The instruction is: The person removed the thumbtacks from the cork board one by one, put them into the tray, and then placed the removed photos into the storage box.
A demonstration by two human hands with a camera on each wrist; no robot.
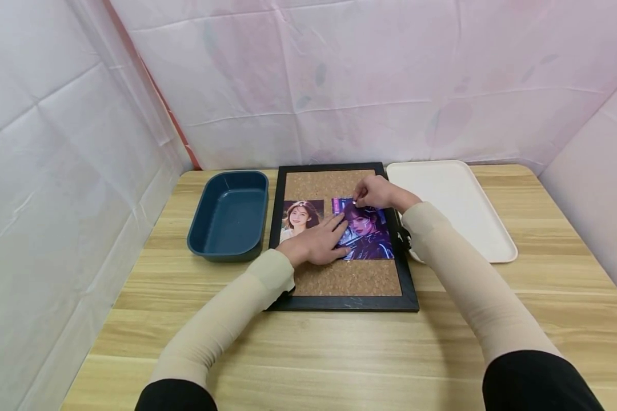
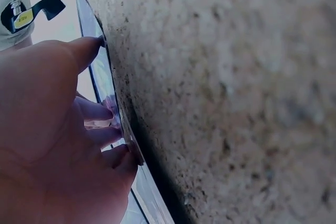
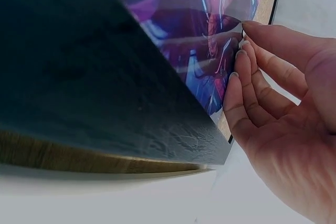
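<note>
1. Count, left to right on the bench (image 1: 339,342): one blue tub (image 1: 229,216), one black-framed cork board (image 1: 339,277), two photos on it, one white tray (image 1: 457,205).
2. Blue tub sits just left of the cork board, close to its frame.
3. Portrait photo (image 1: 300,217) lies on the cork, left half of the board.
4. Left hand (image 1: 316,242) rests on the board, fingers straight and slightly spread, tips pressing flat on the left edge and lower left corner of the purple photo (image 1: 367,231). Left wrist view confirms fingertips (image 2: 113,135) on the photo's edge against the cork.
5. Purple photo lies flat on the cork, right of the portrait photo, near the board's right frame edge.
6. Right hand (image 1: 377,193) is at the purple photo's top edge, fingers (image 3: 239,72) pressed together, tips touching the photo. Something small and white shows at the fingertips; cannot tell what.
7. White tray lies right of the board, next to its frame.
</note>
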